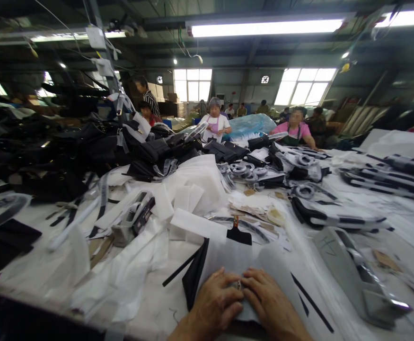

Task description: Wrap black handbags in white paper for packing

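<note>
At the near edge of the table lies a black bag, largely covered by a white foam sheet. My left hand rests on the sheet with its fingers bent, closed on the sheet. Beside it, fingertips almost touching, my right hand is closed on the same sheet. A small shiny metal piece shows between the hands; whether it is a clasp or a ring I cannot tell. Black straps stick out at both sides. A black tag-shaped piece lies at the sheet's far edge.
Grey tape dispensers stand on the left and right. Stacked white foam sheets lie ahead. Black bags are heaped at the back left, wrapped bags at right. Co-workers are across the table.
</note>
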Demonstrator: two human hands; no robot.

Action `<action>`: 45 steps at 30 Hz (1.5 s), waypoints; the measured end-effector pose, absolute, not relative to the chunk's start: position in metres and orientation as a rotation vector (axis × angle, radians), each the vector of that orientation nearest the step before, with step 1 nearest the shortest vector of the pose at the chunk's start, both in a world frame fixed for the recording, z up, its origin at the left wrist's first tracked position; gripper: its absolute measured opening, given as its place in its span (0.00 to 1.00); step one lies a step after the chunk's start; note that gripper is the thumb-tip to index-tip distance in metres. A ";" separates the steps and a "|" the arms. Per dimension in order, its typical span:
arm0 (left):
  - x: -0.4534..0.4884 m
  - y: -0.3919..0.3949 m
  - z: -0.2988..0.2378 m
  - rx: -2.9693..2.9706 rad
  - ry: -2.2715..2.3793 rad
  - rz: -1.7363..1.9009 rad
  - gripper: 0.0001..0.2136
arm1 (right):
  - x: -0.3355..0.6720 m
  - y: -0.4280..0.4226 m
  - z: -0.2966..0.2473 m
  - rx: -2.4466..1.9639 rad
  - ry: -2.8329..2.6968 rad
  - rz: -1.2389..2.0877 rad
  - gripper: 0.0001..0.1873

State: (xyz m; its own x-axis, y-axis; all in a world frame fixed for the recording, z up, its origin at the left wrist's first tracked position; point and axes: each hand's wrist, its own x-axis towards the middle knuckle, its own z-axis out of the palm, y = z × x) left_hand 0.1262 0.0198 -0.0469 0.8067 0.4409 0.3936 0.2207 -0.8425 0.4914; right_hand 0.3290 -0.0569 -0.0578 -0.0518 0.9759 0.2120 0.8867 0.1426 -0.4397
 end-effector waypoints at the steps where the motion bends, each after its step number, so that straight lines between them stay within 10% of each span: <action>1: 0.126 0.020 -0.049 2.539 0.506 0.719 0.10 | 0.328 -0.056 -0.056 -1.793 -1.973 0.278 0.12; 16: 0.139 0.016 -0.077 2.732 0.552 0.776 0.09 | 0.313 0.024 0.071 -1.927 -2.159 0.453 0.17; 22: 0.139 0.018 -0.076 2.756 0.540 0.787 0.11 | 0.283 0.121 0.042 -2.010 -2.150 0.436 0.33; 30: 0.141 0.020 -0.089 2.736 0.549 0.805 0.14 | 0.277 0.135 0.068 -1.764 -2.321 0.425 0.04; 38: 0.138 0.017 -0.075 2.591 0.595 0.685 0.12 | 0.236 0.163 0.119 -1.418 -2.244 -0.091 0.28; 45: 0.138 0.017 -0.074 2.581 0.580 0.701 0.11 | 0.302 0.092 0.086 -1.504 -2.211 0.588 0.06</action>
State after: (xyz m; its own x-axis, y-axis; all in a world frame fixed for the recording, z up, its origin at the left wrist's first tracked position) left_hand 0.1381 0.0174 -0.0740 0.7878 0.4844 0.3805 0.2826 -0.8331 0.4755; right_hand 0.3015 0.0925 0.0858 -0.3403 0.9359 0.0909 0.7672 0.3323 -0.5486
